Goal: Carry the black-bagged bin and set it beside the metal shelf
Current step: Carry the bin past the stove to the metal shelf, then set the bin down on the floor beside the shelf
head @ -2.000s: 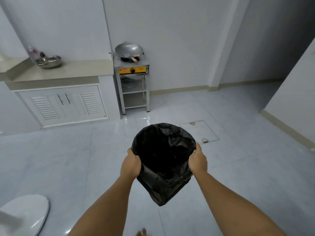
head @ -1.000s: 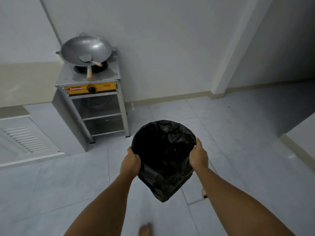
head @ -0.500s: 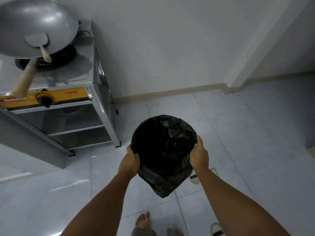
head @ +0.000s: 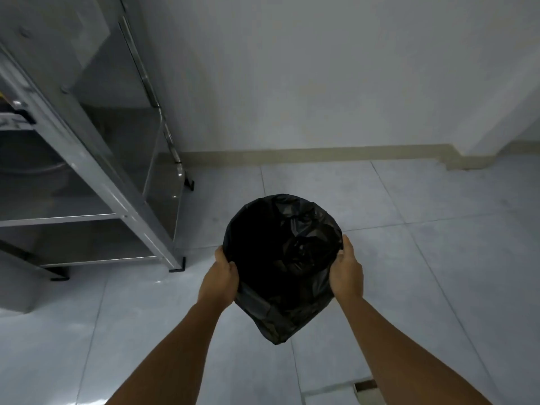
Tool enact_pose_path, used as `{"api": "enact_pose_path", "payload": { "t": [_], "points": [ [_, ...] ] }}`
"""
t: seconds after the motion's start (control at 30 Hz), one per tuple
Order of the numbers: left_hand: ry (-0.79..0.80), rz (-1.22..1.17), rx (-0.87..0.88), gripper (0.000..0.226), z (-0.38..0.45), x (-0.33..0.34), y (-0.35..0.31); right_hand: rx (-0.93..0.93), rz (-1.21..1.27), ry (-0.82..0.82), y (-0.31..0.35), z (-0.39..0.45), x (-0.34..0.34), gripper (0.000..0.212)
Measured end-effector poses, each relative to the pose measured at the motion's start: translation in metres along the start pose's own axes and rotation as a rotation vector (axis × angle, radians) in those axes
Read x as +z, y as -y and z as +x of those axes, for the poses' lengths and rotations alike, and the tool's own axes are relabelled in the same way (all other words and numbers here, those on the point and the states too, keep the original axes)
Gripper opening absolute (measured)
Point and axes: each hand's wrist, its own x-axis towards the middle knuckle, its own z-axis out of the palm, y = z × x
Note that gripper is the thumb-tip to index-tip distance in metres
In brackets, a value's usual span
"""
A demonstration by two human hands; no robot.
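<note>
A: Entry, head view. Where is the bin (head: 282, 258)?

B: Held off the floor (head: 423, 273) between both hands, out in front of the body. Left hand (head: 219, 280) is clamped on the left rim, right hand (head: 347, 276) on the right rim, fingers curled over black plastic. Neither palm is free.

A: Orientation?

B: Mouth faces up toward the camera; long axis runs from the mouth down and back toward the person, so the base looks tucked nearer the body than the rim. Tilted, not plumb.

A: And the shelf (head: 96, 159)?

B: Ahead and to the left. Its near front leg (head: 175, 266) stands on the tiles just left of the left hand, apart from the bin. Wall (head: 321, 83) and skirting lie straight ahead.

A: Which relation governs the set-down?

B: Judgement: the target patch is the bare tile right of that leg, lying below and slightly left of the bin. Left hand is the nearer one to the frame, so it carries the clearance risk. Axis should be brought upright before the base meets tile.

A: Contents?

B: Interior too dark to tell.
</note>
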Motion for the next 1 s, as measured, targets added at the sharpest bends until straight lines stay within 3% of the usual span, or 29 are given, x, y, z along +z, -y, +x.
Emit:
{"api": "enact_pose_path", "payload": {
  "t": [0.23,0.57,0.77,1.0],
  "points": [
    [-0.092,-0.042,-0.019,0.049,0.064,0.044,0.038,-0.083,0.031,0.043,-0.032,0.060,0.062,0.051],
    [-0.156,-0.100,0.030,0.049,0.095,0.069,0.057,-0.110,0.070,0.052,-0.048,0.088,0.090,0.051],
    [-0.412,-0.168,0.137,0.060,0.097,0.087,0.069,-0.200,0.079,0.013,-0.050,0.079,0.100,0.061],
    [-0.394,-0.271,0.304,0.059,0.100,0.103,0.079,-0.266,0.101,-0.061,-0.069,0.049,0.120,0.069]
  ]
}}
